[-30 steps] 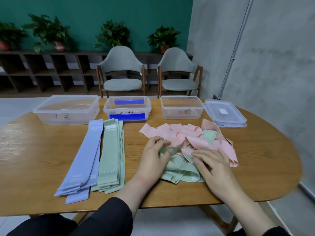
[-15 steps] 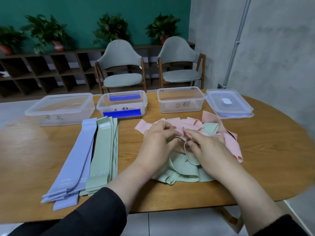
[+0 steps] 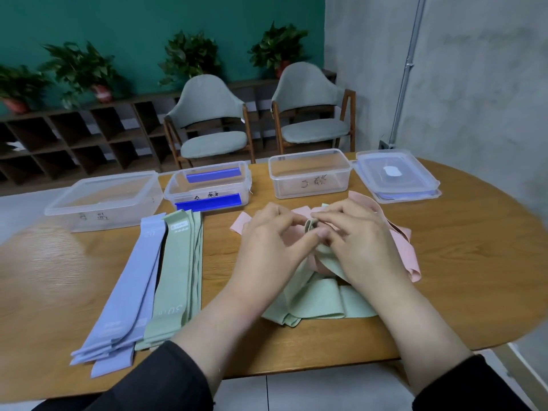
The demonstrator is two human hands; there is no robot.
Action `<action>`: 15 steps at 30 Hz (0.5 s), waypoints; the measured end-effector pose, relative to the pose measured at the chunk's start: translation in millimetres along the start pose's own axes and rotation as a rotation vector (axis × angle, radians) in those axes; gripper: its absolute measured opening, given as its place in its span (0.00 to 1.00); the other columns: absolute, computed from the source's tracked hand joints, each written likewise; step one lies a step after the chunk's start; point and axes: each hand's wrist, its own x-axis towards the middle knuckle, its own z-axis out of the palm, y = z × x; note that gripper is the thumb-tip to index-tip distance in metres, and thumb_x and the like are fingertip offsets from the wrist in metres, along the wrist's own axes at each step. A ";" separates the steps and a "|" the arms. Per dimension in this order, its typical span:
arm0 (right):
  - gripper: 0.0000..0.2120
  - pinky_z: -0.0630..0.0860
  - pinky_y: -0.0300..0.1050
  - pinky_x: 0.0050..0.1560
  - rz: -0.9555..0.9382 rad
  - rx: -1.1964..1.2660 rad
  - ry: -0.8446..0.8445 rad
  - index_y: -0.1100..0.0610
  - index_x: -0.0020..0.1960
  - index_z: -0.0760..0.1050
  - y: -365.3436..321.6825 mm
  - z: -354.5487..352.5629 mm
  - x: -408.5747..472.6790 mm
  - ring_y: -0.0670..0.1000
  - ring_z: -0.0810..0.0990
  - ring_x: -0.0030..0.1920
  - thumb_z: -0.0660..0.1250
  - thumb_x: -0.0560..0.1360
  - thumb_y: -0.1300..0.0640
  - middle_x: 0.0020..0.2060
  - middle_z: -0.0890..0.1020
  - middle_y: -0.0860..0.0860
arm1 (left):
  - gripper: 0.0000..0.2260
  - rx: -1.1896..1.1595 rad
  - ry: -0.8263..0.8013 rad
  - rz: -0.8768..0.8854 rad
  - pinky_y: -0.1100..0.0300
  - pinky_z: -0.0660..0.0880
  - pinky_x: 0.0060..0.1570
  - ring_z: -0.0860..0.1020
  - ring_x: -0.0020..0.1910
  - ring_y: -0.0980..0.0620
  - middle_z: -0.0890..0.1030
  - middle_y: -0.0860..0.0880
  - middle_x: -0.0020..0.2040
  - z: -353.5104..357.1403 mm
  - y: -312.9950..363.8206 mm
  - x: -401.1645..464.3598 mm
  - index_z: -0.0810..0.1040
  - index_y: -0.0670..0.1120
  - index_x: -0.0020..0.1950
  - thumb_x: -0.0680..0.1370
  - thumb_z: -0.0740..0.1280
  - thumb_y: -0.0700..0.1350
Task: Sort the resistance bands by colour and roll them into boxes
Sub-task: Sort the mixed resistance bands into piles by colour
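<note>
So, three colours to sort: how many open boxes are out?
3: clear plastic box far left, blue-clipped clear box centre, clear box right.

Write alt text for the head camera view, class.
Both hands, left hand and right hand, pinch a green resistance band over a pink-and-green pile on a wooden table. Purple bands and green bands lie sorted before three clear boxes.

Both hands, left (image 3: 268, 241) and right (image 3: 360, 241), pinch a green band (image 3: 311, 301) above pink bands (image 3: 410, 256).
</note>
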 end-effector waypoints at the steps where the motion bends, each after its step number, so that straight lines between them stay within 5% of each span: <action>1: 0.08 0.71 0.49 0.61 -0.016 -0.022 0.035 0.56 0.53 0.85 -0.7 0.1 0.2 0.52 0.77 0.53 0.71 0.76 0.64 0.46 0.82 0.48 | 0.10 0.016 0.014 0.006 0.71 0.67 0.49 0.75 0.46 0.61 0.76 0.56 0.43 2.1 2.8 0.1 0.85 0.48 0.48 0.74 0.74 0.54; 4: 0.08 0.73 0.53 0.56 -0.064 -0.032 0.128 0.56 0.52 0.85 -5.5 0.2 1.7 0.51 0.76 0.50 0.72 0.75 0.64 0.43 0.81 0.49 | 0.03 -0.033 0.028 -0.064 0.74 0.66 0.44 0.75 0.43 0.62 0.79 0.54 0.42 4.4 8.2 3.4 0.84 0.49 0.47 0.76 0.73 0.47; 8: 0.17 0.69 0.45 0.61 -0.077 0.018 0.115 0.55 0.65 0.79 -11.4 -0.8 0.9 0.49 0.74 0.55 0.69 0.76 0.58 0.53 0.79 0.47 | 0.09 -0.318 0.052 -0.261 0.67 0.70 0.36 0.74 0.37 0.59 0.81 0.53 0.38 -5.9 9.6 15.0 0.84 0.47 0.46 0.81 0.66 0.47; 12: 0.16 0.71 0.52 0.61 -0.094 -0.026 0.145 0.56 0.62 0.80 -16.8 0.6 -2.8 0.53 0.75 0.55 0.69 0.76 0.55 0.53 0.78 0.50 | 0.11 -0.718 0.269 -0.474 0.49 0.77 0.47 0.80 0.43 0.47 0.84 0.43 0.44 -42.0 10.9 48.5 0.81 0.48 0.45 0.83 0.61 0.46; 15: 0.10 0.71 0.46 0.56 -0.111 0.016 0.084 0.55 0.56 0.82 -21.1 2.5 -8.2 0.52 0.76 0.53 0.72 0.75 0.55 0.50 0.78 0.48 | 0.12 -0.808 0.399 -0.412 0.40 0.81 0.48 0.85 0.47 0.39 0.86 0.40 0.48 -68.1 10.1 70.0 0.80 0.42 0.52 0.85 0.58 0.42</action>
